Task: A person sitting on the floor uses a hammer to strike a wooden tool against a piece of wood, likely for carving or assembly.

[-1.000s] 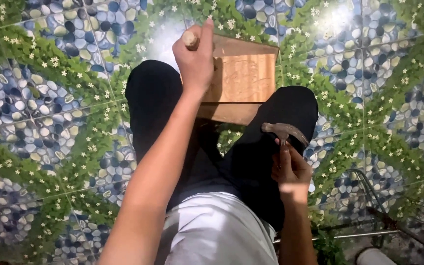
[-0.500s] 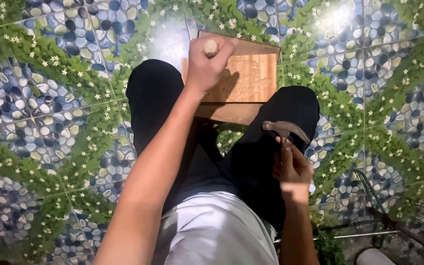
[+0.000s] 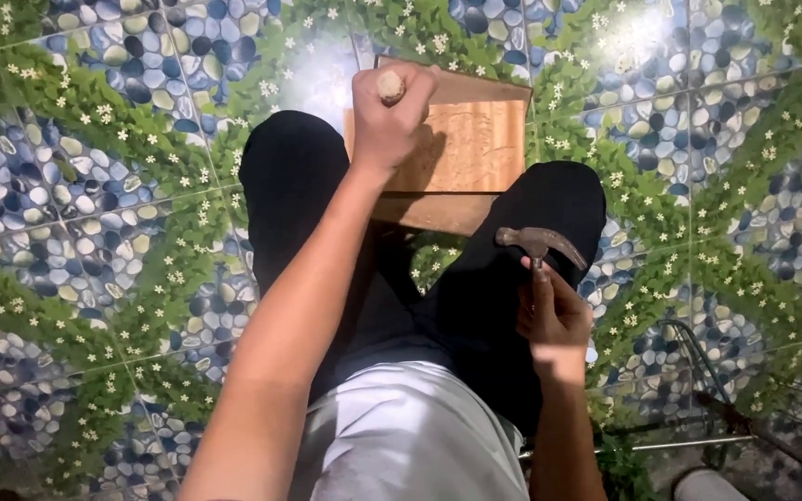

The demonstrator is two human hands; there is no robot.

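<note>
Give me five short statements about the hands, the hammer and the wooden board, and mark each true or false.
1. The right hand holds a claw hammer upright by its handle. True.
2. The left hand lies flat and open on the floor tiles. False: it is closed in a fist grip around a wooden-handled tool over the wooden board.
3. The board lies across the person's knees, which are in dark trousers. True.
4. The hammer head is touching the board. False: it is held apart from the board, above the right thigh.
5. The floor is plain grey concrete. False: it is tiled with a pebble, leaf and flower pattern.
</note>
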